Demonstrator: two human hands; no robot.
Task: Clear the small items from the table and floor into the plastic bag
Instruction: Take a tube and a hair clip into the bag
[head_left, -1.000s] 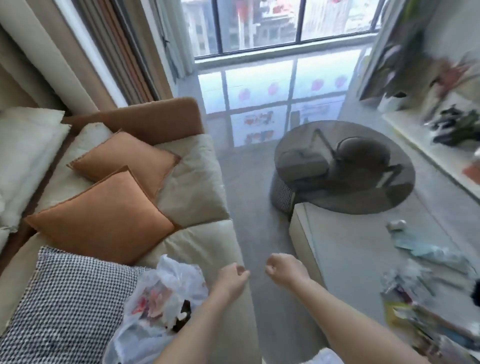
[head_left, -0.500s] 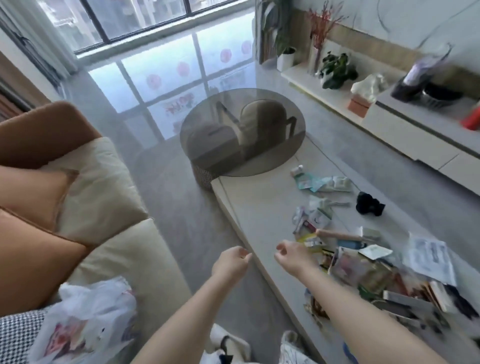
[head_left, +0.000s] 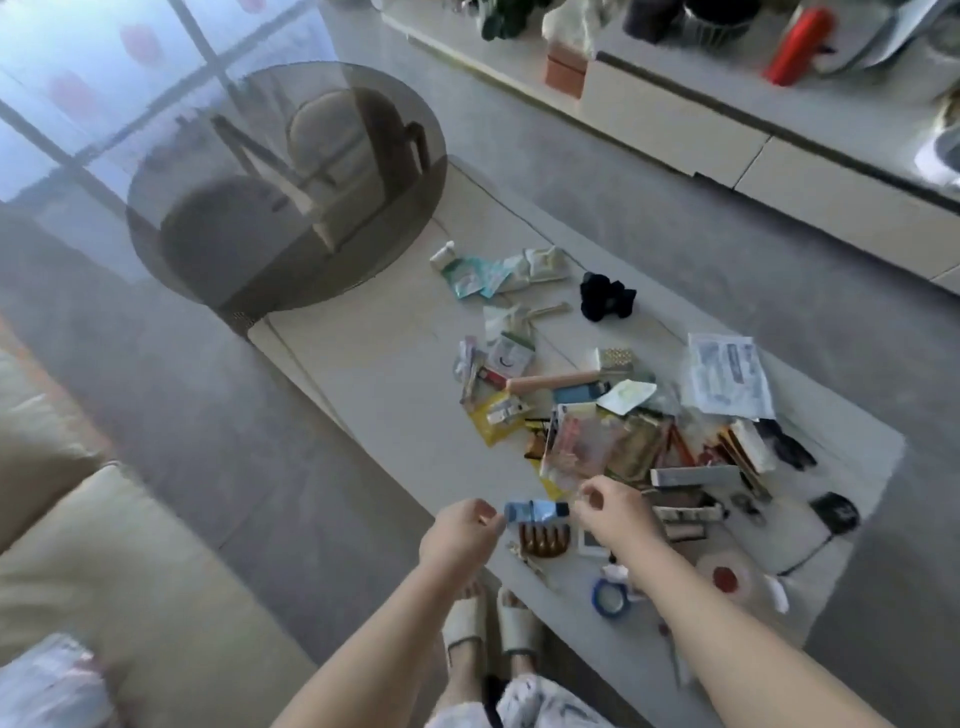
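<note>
Down at the near edge of the low white table (head_left: 395, 395), both hands hover close together with fingers curled. The left hand (head_left: 460, 535) and the right hand (head_left: 613, 512) seem to hold a small blue tube (head_left: 535, 512) between them, one at each end, though motion blur makes it hard to tell which fingers actually pinch it. Just under the tube lies a brown hair claw (head_left: 543, 540) on the tabletop.

Further along the table spreads a loose heap of small items: a yellow card packet (head_left: 496, 418), a wooden-handled tool (head_left: 553, 382), glossy sachets (head_left: 587, 441), a printed paper sheet (head_left: 727, 382), a black scrunchie (head_left: 605, 296) and some pale green wrappers (head_left: 478, 275) at the far end. Near the right forearm sits a roll of blue tape (head_left: 610, 597) (lying flat on the table).

The plastic bag (head_left: 47, 686) rests on the cream sofa (head_left: 130, 571) at the lower left, well apart from the hands and only partly in view. A round smoked-glass table (head_left: 208, 156) stands beyond the white one, and a pair of pale slippers (head_left: 488, 623) shows on the floor between the forearms.
</note>
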